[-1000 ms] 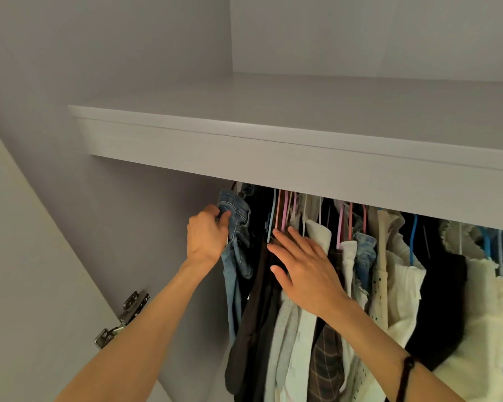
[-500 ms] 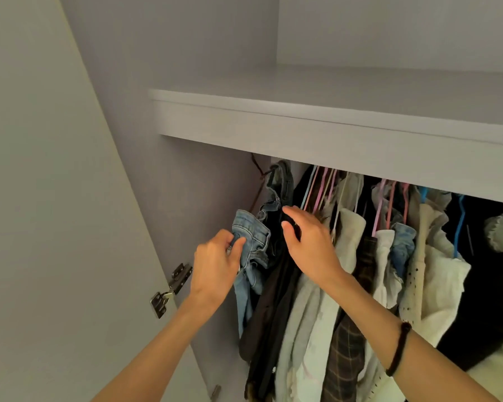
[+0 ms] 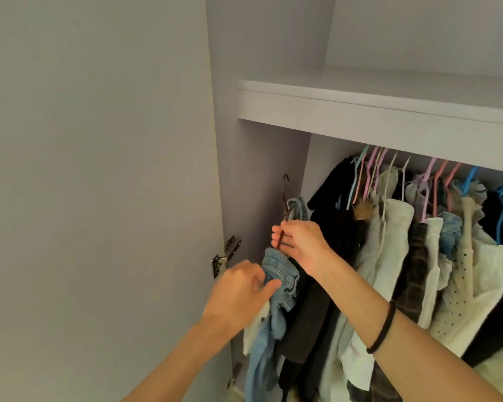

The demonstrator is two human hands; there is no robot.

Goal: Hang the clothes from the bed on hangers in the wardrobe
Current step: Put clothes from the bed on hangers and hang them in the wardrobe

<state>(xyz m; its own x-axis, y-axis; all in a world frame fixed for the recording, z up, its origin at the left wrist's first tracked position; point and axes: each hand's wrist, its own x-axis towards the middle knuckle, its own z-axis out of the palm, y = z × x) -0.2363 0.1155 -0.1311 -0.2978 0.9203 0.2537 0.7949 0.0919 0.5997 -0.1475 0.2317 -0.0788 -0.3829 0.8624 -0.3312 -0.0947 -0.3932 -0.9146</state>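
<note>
So, a brown hanger is pinched in the right hand, fingers curled round its neck, and its hook is seen up in the open, against the wardrobe's left side wall, clear of the other hangers. A pair of blue jeans is draped on that hanger; the waistband is gripped by the left hand, thumb and fingers closed on the denim just below the right hand. The rest of the jeans is left hanging down toward the bottom edge of the view, with a bit of white pocket lining shown next to the left wrist.

The jeans are held at the far left end of the hanging space, just beside a black garment that's first in the row. To the right of that, a whole packed row of clothes can be seen: cream, plaid, light denim, a dotted beige piece, more black. They're hung on thin pink, blue and pale hangers, whose tops are hidden behind the shelf edge, so the rail itself can't be made out.

A pale shelf is fitted right above the row. The wardrobe door is swung open on the left, and a metal hinge is seen near the left hand. A black hair tie is worn on the right wrist.
</note>
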